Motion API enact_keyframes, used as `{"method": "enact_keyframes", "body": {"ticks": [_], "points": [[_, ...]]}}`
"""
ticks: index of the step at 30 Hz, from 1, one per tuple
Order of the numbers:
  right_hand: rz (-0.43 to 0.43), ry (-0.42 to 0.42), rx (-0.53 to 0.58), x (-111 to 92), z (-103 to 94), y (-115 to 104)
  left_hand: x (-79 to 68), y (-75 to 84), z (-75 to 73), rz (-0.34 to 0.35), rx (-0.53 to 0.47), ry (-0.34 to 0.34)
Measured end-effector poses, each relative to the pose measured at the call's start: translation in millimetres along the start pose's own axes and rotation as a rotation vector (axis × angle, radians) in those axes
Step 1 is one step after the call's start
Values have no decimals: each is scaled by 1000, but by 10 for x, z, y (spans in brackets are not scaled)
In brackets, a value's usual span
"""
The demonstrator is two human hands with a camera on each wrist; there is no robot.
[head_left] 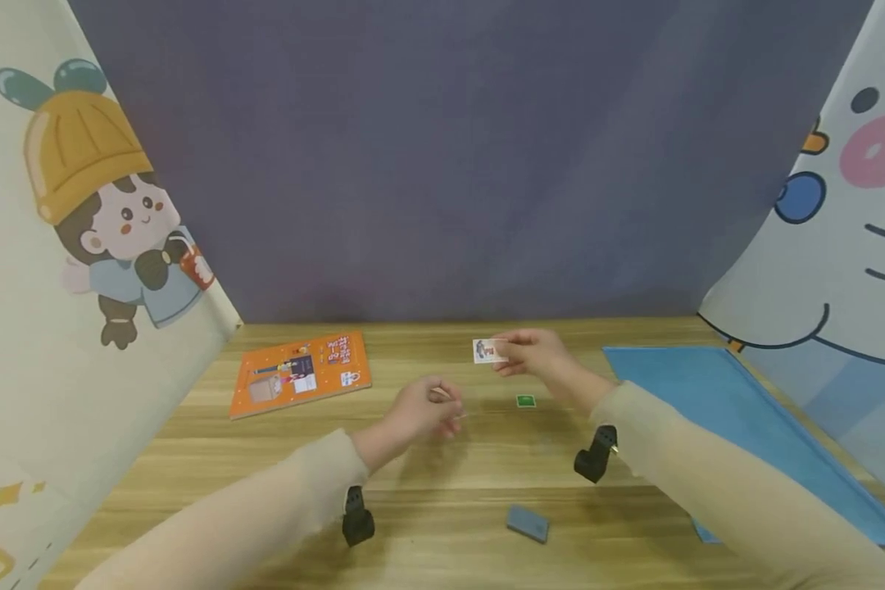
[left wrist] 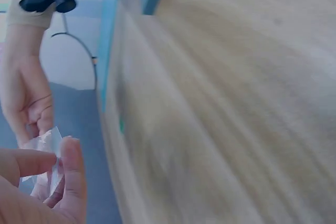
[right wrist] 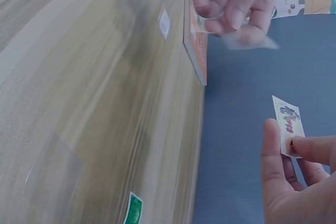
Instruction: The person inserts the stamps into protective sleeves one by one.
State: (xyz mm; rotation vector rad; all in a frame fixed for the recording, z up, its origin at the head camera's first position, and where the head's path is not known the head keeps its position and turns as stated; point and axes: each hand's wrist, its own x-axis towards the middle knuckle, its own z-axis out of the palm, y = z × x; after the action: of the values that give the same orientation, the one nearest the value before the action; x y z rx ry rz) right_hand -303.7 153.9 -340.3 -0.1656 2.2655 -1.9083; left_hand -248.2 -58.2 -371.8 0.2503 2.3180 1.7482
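My right hand [head_left: 534, 356] pinches a small white stamp [right wrist: 289, 124] with a printed picture between thumb and fingers, above the table. In the left wrist view, my left hand [left wrist: 47, 198] pinches a crumpled clear plastic sleeve [left wrist: 51, 142] by thumb and finger. The two hands are apart, the left one lower and nearer to me in the head view. A small green stamp [head_left: 526, 401] with a pale border lies on the table below the right hand. In the right wrist view, a small pale piece [right wrist: 165, 23] lies on the table; its kind cannot be told.
An orange book [head_left: 302, 374] lies at the back left of the wooden table [head_left: 214, 467]. A small blue-grey block [head_left: 527, 523] sits near the front. To the right, a blue mat [head_left: 752, 442] lies partly under my right sleeve. Clear film [right wrist: 58, 177] shows faintly on the table.
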Motion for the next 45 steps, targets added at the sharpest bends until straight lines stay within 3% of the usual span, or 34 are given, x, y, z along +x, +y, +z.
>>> {"method": "enact_keyframes", "body": {"ticks": [11, 17, 24, 37, 45], "points": [[-33, -29, 15, -52, -31, -138, 28, 224, -153, 12, 13, 142], [-75, -48, 45, -83, -53, -242, 42, 358, -225, 54, -31, 154], [-62, -20, 77, -163, -53, -380, 73, 434, -246, 91, -83, 175], [-47, 7, 97, -277, -70, -459, 95, 493, -222, 87, -215, 196], [-55, 31, 54, -296, -52, -457, 102, 515, -196, 95, -277, 210]]}}
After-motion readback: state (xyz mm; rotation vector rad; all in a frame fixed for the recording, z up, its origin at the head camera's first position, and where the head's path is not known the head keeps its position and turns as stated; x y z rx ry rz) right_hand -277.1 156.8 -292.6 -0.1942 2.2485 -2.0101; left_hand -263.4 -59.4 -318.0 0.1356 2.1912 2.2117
